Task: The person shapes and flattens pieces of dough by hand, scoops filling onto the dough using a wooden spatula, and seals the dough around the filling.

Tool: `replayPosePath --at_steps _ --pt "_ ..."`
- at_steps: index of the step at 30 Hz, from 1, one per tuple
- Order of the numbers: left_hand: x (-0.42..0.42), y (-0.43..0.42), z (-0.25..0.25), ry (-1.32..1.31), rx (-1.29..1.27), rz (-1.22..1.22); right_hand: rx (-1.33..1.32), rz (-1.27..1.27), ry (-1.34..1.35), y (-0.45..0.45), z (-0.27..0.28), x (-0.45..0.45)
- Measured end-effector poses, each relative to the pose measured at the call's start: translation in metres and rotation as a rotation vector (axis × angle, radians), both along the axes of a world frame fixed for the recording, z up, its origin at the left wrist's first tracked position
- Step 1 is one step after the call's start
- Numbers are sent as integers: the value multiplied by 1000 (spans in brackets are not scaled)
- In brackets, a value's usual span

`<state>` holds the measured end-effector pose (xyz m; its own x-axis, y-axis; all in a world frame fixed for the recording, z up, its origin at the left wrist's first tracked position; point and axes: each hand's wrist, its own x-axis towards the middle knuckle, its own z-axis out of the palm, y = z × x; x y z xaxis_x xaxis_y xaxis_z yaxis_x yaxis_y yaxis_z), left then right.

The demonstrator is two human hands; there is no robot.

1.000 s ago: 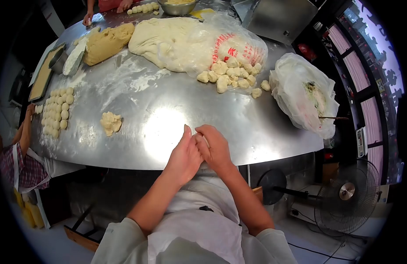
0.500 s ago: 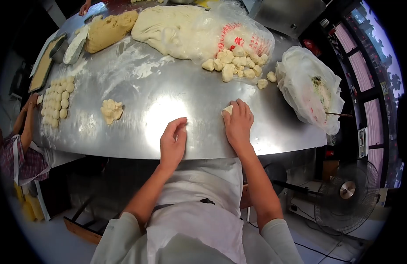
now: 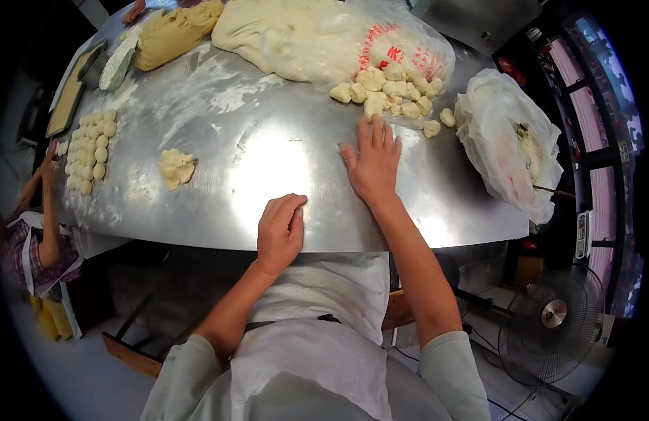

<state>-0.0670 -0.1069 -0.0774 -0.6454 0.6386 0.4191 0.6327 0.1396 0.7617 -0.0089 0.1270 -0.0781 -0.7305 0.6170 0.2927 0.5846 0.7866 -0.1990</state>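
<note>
Two bare hands over a shiny metal counter (image 3: pixel 219 189), and dough pretty much all over the place. Right hand (image 3: pixel 373 158) is reaching forward, palm down, grip released with the fingers spread and the thumb out to the side, fingertips right by the near edge of the small dough lumps (image 3: pixel 410 109). Can't tell if they're actually touching. Those lumps are in a loose pile just in front of a big pale dough mass (image 3: pixel 275 35), partly under a clear plastic sheet (image 3: pixel 408 49) with red print, and a couple sit slightly apart on the right. Left hand (image 3: pixel 281 235) is by the near edge, fingers loosely curled, and I can't tell whether its grip has anything in it. Off to the left there's a single rough dough piece (image 3: pixel 176 168), then neat rows of round dough balls (image 3: pixel 91 151) further over, with a co-worker's hands (image 3: pixel 49 158) beside them. Behind those: a tan dough block (image 3: pixel 176 36), a long heap of white flour (image 3: pixel 119 63) and a shallow tray (image 3: pixel 70 95). Far right has an open, crumpled plastic bag (image 3: pixel 506 140) with a thin stick (image 3: pixel 553 191) poking out.
</note>
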Motion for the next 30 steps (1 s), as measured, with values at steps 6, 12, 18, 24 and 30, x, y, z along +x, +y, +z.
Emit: replayPosePath --at_steps 6,12,18,24,30 --pt "2 4 2 11 -32 -10 -116 43 169 11 -11 6" --pt "-1 1 1 8 -37 -11 -187 67 312 -8 3 58" --pt "1 0 2 39 -85 -31 -707 -19 449 -37 8 50" --pt "2 4 4 54 -105 -31 -804 55 509 -6 47 -20" --pt "2 5 8 80 -99 -16 -189 -54 376 63 29 -40"
